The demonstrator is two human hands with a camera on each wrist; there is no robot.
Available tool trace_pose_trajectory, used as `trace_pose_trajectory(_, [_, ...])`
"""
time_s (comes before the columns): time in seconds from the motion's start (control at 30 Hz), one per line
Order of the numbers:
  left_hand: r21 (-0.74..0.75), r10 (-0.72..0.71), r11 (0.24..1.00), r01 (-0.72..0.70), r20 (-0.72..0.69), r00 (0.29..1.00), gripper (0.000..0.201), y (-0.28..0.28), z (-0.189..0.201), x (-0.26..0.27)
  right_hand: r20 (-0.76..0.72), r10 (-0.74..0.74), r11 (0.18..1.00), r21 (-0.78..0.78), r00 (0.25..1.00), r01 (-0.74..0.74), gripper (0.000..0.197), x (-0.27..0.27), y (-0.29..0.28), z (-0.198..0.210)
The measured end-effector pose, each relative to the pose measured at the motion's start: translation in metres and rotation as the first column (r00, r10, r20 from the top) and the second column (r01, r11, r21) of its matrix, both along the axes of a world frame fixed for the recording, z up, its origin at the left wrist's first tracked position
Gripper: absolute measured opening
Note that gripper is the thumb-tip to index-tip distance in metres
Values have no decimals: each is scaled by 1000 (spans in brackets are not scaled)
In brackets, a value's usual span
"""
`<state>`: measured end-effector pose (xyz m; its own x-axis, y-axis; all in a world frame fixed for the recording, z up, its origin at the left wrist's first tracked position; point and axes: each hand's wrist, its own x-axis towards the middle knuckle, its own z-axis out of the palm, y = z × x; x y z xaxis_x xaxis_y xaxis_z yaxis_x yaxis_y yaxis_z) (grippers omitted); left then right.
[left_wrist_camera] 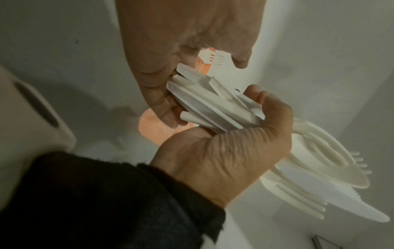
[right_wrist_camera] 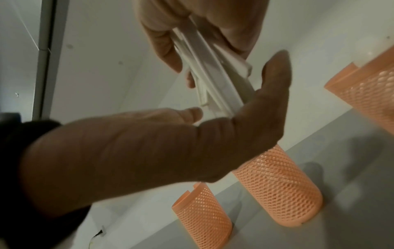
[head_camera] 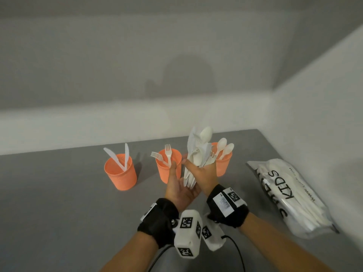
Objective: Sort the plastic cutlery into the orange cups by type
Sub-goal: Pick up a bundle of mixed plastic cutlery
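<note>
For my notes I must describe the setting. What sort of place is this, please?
Probably a plain indoor work or test corner, not a furnished kitchen: a bare grey table set against blank pale walls, with only three orange cups and a printed plastic bag on it.

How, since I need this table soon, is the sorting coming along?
Early. Done: two knives in left cup, two forks in middle cup, two spoons in right cup. In hand: right hand grips mixed bundle, left hand touches its handles. Left: that bundle, plus the bag.
</note>
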<state>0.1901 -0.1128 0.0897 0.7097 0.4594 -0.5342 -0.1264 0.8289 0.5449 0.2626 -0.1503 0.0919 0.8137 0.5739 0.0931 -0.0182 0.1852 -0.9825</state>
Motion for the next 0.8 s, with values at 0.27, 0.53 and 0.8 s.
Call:
trace_pose_trajectory(0.27, [150,8,989,-2,-43,999,36,-4,-1,3,13,211,977,12,977,-211,34,-1,-10,4])
trace_pose_trajectory(0.53, [39,-63,997,67,-93,994,43,-21,-3,-3,-81,336,937,-67,938,-341,52,2,-16,-9])
trace_pose_trajectory(0.8, [228,-229,946,230,-31,973,31,-18,-23,-22,-218,256,957,-82,942,-278,15,4,-19,-5])
